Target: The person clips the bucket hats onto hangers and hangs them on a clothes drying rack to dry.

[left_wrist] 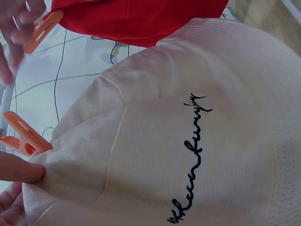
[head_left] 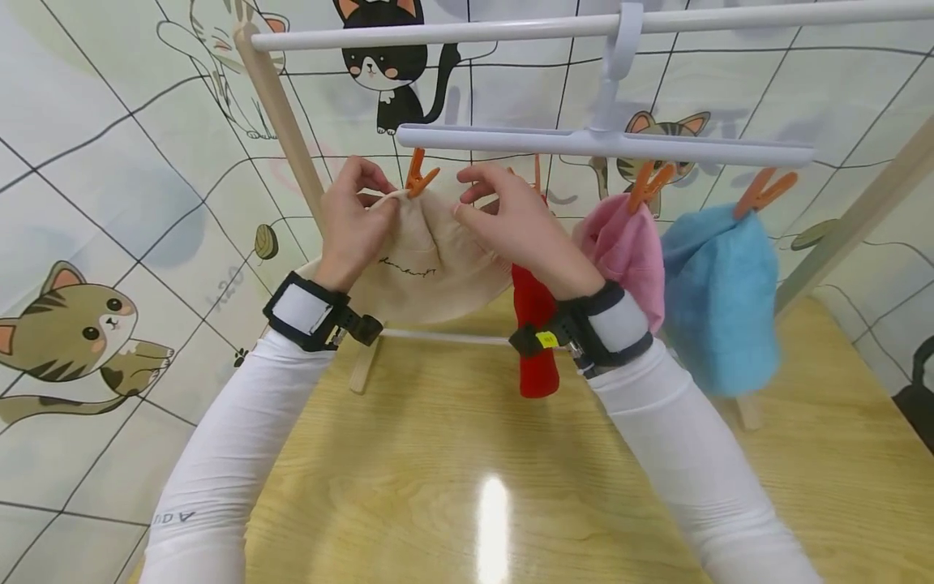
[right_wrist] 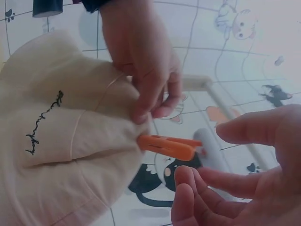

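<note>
A beige bucket hat [head_left: 416, 276] with dark script lettering hangs from an orange clip [head_left: 419, 174] below the white hanger [head_left: 584, 142]. My left hand [head_left: 357, 223] pinches the hat's upper edge just left of the clip, its thumb [left_wrist: 23, 170] pressed on the cloth. To the right of the clip, my right hand [head_left: 521, 227] has its thumb and fingers spread apart. In the right wrist view the clip [right_wrist: 169, 147] lies in front of that hand without contact, and nothing is between its fingers.
Red [head_left: 536, 332], pink [head_left: 627, 259] and light blue [head_left: 722, 300] cloth items hang to the right; orange clips show above them. The hanger hooks over a white rail [head_left: 438, 34] on wooden posts [head_left: 280, 122]. Below is a wooden table [head_left: 409, 487]; a cat-patterned wall stands behind.
</note>
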